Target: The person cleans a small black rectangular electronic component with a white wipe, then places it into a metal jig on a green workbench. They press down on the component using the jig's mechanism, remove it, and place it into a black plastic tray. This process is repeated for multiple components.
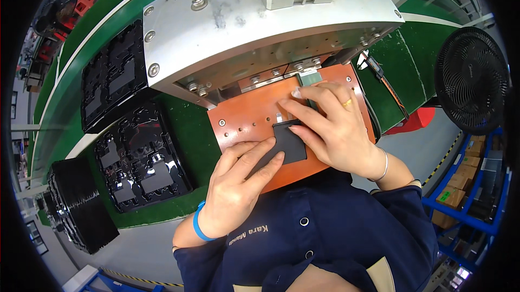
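A dark grey flat rectangular piece (pixel 290 145) with a small pale tab (pixel 279 117) at its upper edge lies on the orange plate (pixel 246 114) in front of me. My left hand (pixel 236 181) grips the piece's left side, thumb and fingers on its face and edge. With its thumb, my right hand (pixel 338 135) holds the upper edge; its bent index finger reaches past the tab. Its other fingers rest beside a green strip (pixel 310 79) at the plate's far side. Whether those fingertips touch the strip, I cannot tell.
A metal press frame (pixel 260 32) overhangs the plate's far edge. To the left stand black moulded trays (pixel 142 156) with grey pieces in them, and a stack of black trays (pixel 81 205). Calipers (pixel 374 67), a black fan (pixel 471 80) and a blue shelf (pixel 460 216) are on the right.
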`<state>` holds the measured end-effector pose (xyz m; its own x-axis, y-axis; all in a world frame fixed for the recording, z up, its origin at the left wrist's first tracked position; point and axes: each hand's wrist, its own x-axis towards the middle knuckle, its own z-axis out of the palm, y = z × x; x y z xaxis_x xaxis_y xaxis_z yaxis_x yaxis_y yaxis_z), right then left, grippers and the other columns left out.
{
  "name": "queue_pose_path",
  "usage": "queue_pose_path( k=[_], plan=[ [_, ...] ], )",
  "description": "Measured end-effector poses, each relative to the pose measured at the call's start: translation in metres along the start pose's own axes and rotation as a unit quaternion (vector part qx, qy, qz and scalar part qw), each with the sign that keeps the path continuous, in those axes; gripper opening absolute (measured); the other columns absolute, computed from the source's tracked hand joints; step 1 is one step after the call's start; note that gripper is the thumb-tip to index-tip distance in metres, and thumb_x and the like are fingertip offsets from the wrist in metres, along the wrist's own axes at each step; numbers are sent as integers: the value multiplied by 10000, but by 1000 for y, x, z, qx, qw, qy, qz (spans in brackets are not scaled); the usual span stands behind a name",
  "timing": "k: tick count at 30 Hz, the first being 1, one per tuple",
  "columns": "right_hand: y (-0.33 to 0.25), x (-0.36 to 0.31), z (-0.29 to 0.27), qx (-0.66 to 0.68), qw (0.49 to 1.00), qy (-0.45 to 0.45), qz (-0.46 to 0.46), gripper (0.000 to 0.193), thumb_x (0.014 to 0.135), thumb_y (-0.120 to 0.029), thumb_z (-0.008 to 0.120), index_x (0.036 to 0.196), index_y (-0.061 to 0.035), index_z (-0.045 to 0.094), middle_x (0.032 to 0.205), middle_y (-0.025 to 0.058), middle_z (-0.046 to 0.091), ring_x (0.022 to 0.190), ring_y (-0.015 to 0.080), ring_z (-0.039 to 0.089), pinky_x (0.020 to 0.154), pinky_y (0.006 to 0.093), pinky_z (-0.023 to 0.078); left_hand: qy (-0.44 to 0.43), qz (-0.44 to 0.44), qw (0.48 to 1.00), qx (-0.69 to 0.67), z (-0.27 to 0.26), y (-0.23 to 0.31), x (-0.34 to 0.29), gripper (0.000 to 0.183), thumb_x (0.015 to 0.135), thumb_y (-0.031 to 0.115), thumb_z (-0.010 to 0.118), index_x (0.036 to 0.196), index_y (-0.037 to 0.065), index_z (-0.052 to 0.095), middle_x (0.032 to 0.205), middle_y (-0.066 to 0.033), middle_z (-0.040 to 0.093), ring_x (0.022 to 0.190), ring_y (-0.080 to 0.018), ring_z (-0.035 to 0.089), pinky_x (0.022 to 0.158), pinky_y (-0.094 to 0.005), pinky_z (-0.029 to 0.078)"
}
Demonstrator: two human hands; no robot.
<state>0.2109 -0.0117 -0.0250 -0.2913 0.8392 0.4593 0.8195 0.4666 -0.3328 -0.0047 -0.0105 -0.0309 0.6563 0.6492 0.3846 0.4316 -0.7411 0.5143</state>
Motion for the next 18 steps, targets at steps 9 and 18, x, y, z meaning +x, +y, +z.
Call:
queue_pose_path(
  k=[9,18],
  plan=[
    [5,-2,-4,28,999,-7,-31,262,731,-6,670,978,-70,611,1022,43,647,970,253,564,871,397,415,-9,21,1000,7,-1,-1,1,394,626,37,634,1014,42,702,1123,-140,604,961,-269,542,813,-335,509],
    [14,-25,-20,62,997,31,24,275,703,-44,723,965,-69,644,1101,85,629,948,273,547,837,359,431,-13,17,1000,18,-1,-6,15,440,600,4,643,1036,41,698,1133,-145,590,950,-287,526,801,-354,502]
  ],
)
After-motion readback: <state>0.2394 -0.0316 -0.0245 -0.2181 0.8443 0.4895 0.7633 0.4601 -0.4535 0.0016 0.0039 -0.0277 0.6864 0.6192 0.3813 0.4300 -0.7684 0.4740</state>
